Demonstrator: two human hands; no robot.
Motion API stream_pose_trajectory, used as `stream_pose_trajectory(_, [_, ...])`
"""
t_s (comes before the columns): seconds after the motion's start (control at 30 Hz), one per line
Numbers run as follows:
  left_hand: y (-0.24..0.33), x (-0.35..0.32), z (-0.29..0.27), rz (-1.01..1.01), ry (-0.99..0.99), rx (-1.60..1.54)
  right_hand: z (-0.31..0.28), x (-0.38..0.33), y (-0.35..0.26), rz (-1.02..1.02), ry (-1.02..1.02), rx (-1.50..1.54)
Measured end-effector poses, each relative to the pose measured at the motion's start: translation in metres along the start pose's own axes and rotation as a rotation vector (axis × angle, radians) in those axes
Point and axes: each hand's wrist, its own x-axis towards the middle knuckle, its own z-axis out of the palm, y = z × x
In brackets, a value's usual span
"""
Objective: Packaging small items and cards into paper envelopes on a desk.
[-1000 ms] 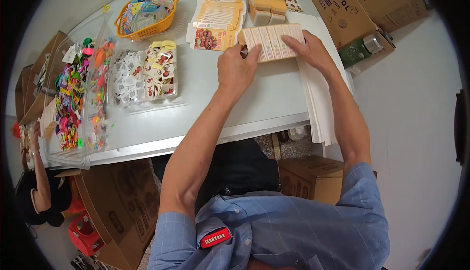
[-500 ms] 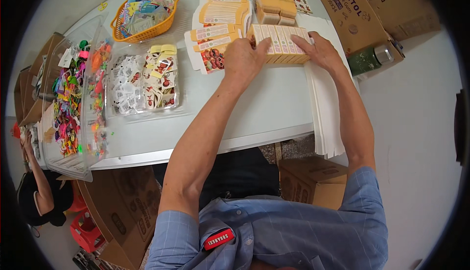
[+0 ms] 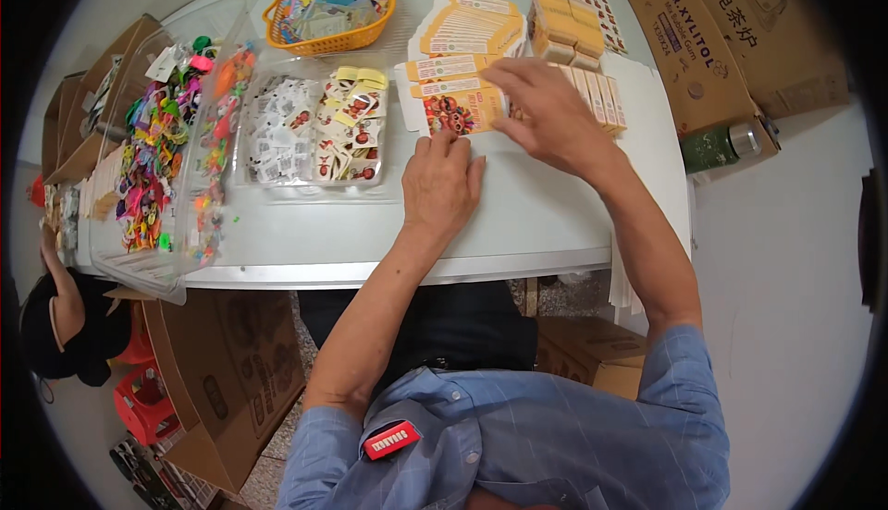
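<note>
My left hand (image 3: 440, 183) rests on the table at the near edge of a flat printed carton (image 3: 453, 114), its fingers bent and its thumb apart. Over that carton's right side reaches my right hand (image 3: 553, 120), thumb and fingers spread, with no object seen between them. Whether its fingertips touch the card cannot be made out. Partly hidden behind this hand is a row of small folded boxes (image 3: 599, 98) standing side by side. Beyond the carton lies a fanned stack of flat cartons (image 3: 472, 27).
Yellowish packs (image 3: 566, 24) stand behind the boxes. On the left are a clear tray of small packets and cards (image 3: 314, 126), an orange basket (image 3: 333, 41) and a clear bin of colourful trinkets (image 3: 157, 159). A green flask (image 3: 712, 147) and cardboard boxes (image 3: 689, 57) are at right.
Both hands have let go of the row of small boxes. My left hand has come nearer and down to the flat carton's edge; my right hand has moved left over the carton. The view has shifted.
</note>
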Motion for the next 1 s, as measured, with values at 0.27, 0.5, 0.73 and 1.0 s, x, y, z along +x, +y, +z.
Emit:
stream_pose_trajectory(0.27, [-0.017, -0.019, -0.024, 0.018, -0.019, 0.037, 0.053, 0.054, 0.004, 0.087, -0.404, -0.114])
stream_pose_trajectory(0.5, [-0.027, -0.027, -0.022, -0.028, 0.105, -0.080, 0.063, 0.062, 0.001, 0.145, -0.405, -0.063])
stream_pose_trajectory(0.73, [-0.025, -0.023, -0.029, -0.329, 0.103, -0.360, 0.060, 0.060, -0.011, 0.113, -0.330, 0.070])
stream_pose_trajectory(1.0, [-0.014, -0.056, -0.039, -0.527, 0.269, -0.777, 0.034, 0.008, -0.054, 0.449, -0.059, 0.656])
